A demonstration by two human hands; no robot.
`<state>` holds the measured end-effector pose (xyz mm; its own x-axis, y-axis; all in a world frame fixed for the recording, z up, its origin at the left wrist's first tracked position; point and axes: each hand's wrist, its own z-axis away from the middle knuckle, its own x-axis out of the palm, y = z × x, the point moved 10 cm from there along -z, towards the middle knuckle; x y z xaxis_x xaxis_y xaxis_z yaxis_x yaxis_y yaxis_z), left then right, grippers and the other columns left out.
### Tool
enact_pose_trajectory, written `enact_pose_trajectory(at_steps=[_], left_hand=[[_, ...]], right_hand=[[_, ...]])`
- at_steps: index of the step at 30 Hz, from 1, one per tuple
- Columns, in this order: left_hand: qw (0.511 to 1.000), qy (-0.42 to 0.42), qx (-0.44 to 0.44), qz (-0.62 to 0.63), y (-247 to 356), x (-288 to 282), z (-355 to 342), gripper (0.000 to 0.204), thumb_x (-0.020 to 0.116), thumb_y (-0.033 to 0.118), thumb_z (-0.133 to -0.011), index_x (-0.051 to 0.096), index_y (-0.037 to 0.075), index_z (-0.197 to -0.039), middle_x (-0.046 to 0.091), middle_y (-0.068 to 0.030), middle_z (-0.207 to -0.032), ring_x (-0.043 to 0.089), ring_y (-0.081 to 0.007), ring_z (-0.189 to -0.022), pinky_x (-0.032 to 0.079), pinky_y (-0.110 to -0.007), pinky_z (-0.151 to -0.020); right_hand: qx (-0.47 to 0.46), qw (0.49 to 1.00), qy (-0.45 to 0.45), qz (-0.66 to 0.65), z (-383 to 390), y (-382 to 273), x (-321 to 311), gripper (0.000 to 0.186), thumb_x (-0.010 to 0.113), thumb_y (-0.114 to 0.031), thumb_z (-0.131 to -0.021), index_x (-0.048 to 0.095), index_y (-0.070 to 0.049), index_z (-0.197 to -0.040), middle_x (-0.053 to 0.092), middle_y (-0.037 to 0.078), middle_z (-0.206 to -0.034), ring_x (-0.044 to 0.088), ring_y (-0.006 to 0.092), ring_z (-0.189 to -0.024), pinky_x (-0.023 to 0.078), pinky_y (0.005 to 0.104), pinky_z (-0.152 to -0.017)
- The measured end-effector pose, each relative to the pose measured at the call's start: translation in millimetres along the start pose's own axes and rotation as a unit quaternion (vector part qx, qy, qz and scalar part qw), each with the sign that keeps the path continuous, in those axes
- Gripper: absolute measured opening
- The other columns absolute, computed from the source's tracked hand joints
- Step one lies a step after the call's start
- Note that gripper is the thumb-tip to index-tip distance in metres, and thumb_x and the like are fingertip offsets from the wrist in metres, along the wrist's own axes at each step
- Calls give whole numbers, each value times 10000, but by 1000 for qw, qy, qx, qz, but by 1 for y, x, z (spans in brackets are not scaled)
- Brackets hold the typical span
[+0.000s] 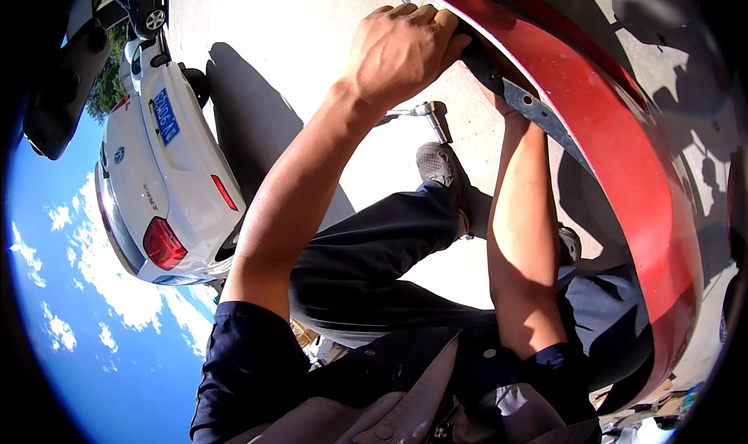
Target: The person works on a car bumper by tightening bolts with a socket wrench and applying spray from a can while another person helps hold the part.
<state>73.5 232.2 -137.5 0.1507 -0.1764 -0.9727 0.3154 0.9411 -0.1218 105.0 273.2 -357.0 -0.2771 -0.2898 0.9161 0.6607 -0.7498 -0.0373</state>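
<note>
Two hands: both up at the red car panel [623, 132], arms stretched away from the body.
Left hand [401, 51]: knuckles up, fingers curled tight over the panel's dark lower edge, wrist straight, forearm running long down to a dark sleeve.
Right hand: hidden behind the panel's grey metal strip [538, 105]; can't tell how it grips, only the forearm shows, rising near upright.
Panel: long axis sweeps in a curve from top centre down to the lower right.
Ratchet wrench [425, 115]: lying on the concrete just past the grey shoe [438, 165], handle pointing left.
Plate: blue rectangle [165, 115] on the white car's [156, 187] rear, left side.
</note>
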Motion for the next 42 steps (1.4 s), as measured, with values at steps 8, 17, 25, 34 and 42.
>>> enact_pose_trajectory(at_steps=[8,17,25,34,42], left_hand=[[986,-30,-89,138,-16,-11,14,311,636,364,-965,645,62,-891,672,-108,-736,675,-272,-657,543,-375,-605],[912,-203,-236,266,-49,17,116,219,629,257,-995,667,43,-1027,695,-97,-806,666,-186,-675,524,-328,-614],[884,-167,-278,336,-53,7,125,227,605,248,-1013,661,31,-1044,645,-63,-756,582,-124,-659,479,-309,-602],[856,-159,-315,377,-59,6,127,269,623,290,-991,672,27,-1015,656,-103,-745,604,-187,-633,476,-346,-603],[877,-160,-288,350,-54,-1,119,254,630,278,-987,669,28,-1016,677,-113,-770,642,-202,-657,501,-351,-615]], right_hand=[[32,996,86,-7,16,16,-32,342,670,-210,-955,603,-34,-1241,646,96,-1123,607,172,-1018,508,308,-942],[135,966,-81,203,66,82,71,267,716,-152,-920,699,26,-1118,695,59,-884,594,111,-765,490,253,-715],[61,946,-126,291,66,60,108,237,683,-33,-929,685,-9,-1165,719,53,-1030,657,96,-950,531,228,-862],[39,924,-158,346,66,47,122,235,659,9,-928,669,31,-1161,719,83,-1072,667,123,-1015,539,242,-906],[41,914,-150,375,68,44,124,210,678,-38,-934,685,11,-1138,728,67,-1041,663,111,-953,540,238,-847]])
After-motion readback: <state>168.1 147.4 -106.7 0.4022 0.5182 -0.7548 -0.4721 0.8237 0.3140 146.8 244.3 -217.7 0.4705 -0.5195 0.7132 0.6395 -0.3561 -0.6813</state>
